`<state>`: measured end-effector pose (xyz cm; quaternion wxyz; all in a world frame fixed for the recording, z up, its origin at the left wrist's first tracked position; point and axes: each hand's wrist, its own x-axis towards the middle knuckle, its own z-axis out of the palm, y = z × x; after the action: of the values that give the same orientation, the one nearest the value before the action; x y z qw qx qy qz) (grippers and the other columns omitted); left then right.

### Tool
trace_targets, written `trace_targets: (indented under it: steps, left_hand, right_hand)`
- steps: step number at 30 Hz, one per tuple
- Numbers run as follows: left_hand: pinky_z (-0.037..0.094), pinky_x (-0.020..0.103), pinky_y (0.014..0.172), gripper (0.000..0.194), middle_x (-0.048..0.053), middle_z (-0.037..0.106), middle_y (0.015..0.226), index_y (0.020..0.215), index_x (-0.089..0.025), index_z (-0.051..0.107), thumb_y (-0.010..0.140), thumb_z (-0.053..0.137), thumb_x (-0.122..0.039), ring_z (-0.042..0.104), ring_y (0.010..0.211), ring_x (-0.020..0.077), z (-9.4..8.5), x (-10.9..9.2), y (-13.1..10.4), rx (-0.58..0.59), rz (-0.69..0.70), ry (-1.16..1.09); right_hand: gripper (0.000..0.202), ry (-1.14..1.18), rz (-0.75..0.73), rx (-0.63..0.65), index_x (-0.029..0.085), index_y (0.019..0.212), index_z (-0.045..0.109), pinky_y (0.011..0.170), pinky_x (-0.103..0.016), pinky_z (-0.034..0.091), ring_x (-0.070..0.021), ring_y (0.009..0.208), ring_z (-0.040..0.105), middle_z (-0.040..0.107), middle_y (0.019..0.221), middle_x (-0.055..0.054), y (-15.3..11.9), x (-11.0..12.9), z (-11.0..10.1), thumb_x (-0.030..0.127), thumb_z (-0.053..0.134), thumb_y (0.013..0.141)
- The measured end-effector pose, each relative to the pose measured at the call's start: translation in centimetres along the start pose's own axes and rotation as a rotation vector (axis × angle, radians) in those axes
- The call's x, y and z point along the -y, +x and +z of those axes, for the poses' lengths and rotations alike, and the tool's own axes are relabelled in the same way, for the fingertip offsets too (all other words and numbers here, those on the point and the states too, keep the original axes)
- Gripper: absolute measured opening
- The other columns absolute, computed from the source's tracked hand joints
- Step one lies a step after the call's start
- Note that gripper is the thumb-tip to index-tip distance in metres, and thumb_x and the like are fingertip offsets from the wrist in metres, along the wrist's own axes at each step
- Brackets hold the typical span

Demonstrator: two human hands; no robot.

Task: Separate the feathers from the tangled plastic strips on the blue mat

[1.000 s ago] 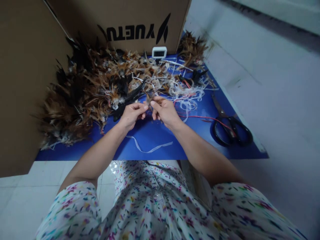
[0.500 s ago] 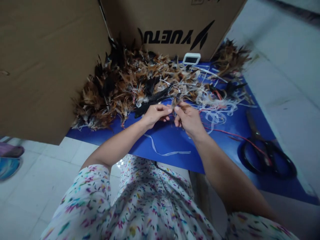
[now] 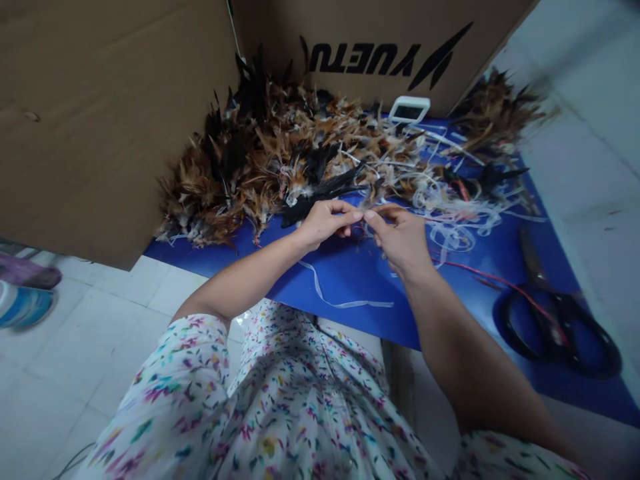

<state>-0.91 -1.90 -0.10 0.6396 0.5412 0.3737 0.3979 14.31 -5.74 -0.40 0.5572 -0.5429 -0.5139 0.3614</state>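
Note:
My left hand (image 3: 327,222) and my right hand (image 3: 400,237) meet at their fingertips over the blue table (image 3: 345,273). Between them shows a small brownish feather (image 3: 371,195), its lower end hidden by my right fingers. My left thumb and forefinger are pinched together; what they hold is too small to make out. Right behind my hands lies a heap of brown and black feathers (image 3: 280,153). Clear ribbon strips (image 3: 450,207) lie tangled to the right of my right hand, and one loose ribbon (image 3: 325,297) curves across the table in front.
Large black-handled scissors (image 3: 555,327) lie at the right, with a red cord (image 3: 485,275) across them. A white device with a dark screen (image 3: 409,109) stands before a cardboard box (image 3: 370,27). Another cardboard panel (image 3: 100,120) rises at the left. A blue-and-white tub (image 3: 27,305) is at far left.
The whole view has shifted, so the scene sits farther right in the frame. My fingertips have come together, where a small gap showed between my hands before.

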Motion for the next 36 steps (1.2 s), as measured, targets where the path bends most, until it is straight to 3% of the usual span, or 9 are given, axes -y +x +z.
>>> trace_targets:
  steps: [5, 12, 23, 32, 36]
  left_hand:
    - [0.045, 0.021, 0.052, 0.039, -0.003, 0.059, 0.050, 0.074, -0.014, 0.065, 0.068, 0.085, -0.047, 0.055, 0.046, 0.0068, 0.0, 0.0, -0.1, 0.047, 0.004, 0.025]
    - [0.044, 0.022, 0.048, 0.027, -0.002, 0.064, 0.060, 0.072, -0.017, 0.063, 0.078, 0.077, -0.039, 0.056, 0.046, 0.0092, -0.3, 0.2, 0.2, 0.020, 0.177, 0.175]
    - [0.042, 0.022, 0.053, 0.014, -0.004, 0.060, 0.053, 0.072, -0.019, 0.065, 0.081, 0.069, -0.028, 0.055, 0.045, 0.0100, -1.1, 0.3, 0.7, -0.039, 0.236, 0.455]
    - [0.042, 0.022, 0.058, 0.009, -0.004, 0.060, 0.053, 0.072, -0.019, 0.069, 0.080, 0.067, -0.022, 0.056, 0.049, 0.0105, -1.1, 0.0, 0.5, -0.057, 0.315, 0.582]
    - [0.042, 0.022, 0.059, 0.011, -0.004, 0.060, 0.054, 0.069, -0.019, 0.069, 0.079, 0.066, -0.019, 0.055, 0.050, 0.0098, -1.2, -0.2, 0.4, -0.043, 0.368, 0.596]
  right_hand:
    - [0.030, -0.019, -0.007, -0.018, 0.018, 0.072, 0.064, 0.040, -0.023, 0.030, -0.0070, 0.044, 0.041, 0.055, 0.058, 0.003, 0.2, 0.0, -0.2, 0.046, 0.075, 0.074]
    - [0.045, 0.005, -0.071, 0.024, 0.019, 0.069, 0.061, 0.047, -0.021, 0.036, -0.0111, 0.062, 0.052, 0.059, 0.067, -0.002, 0.8, -0.2, -0.6, 0.062, 0.073, 0.075]
    - [0.013, -0.058, -0.099, 0.019, 0.018, 0.070, 0.063, 0.060, -0.024, 0.041, -0.0118, 0.067, 0.054, 0.061, 0.069, 0.000, 1.3, -0.8, -0.4, 0.027, 0.059, 0.079]
    - [0.010, -0.237, -0.175, 0.033, 0.018, 0.073, 0.067, 0.071, -0.028, 0.045, -0.0140, 0.070, 0.058, 0.068, 0.074, 0.000, 1.3, -0.6, -0.7, 0.020, 0.060, 0.079]
    - [0.011, -0.164, -0.185, 0.051, 0.018, 0.071, 0.066, 0.074, -0.028, 0.047, -0.0135, 0.072, 0.060, 0.067, 0.073, 0.000, 1.1, 0.0, -0.6, 0.023, 0.064, 0.081]
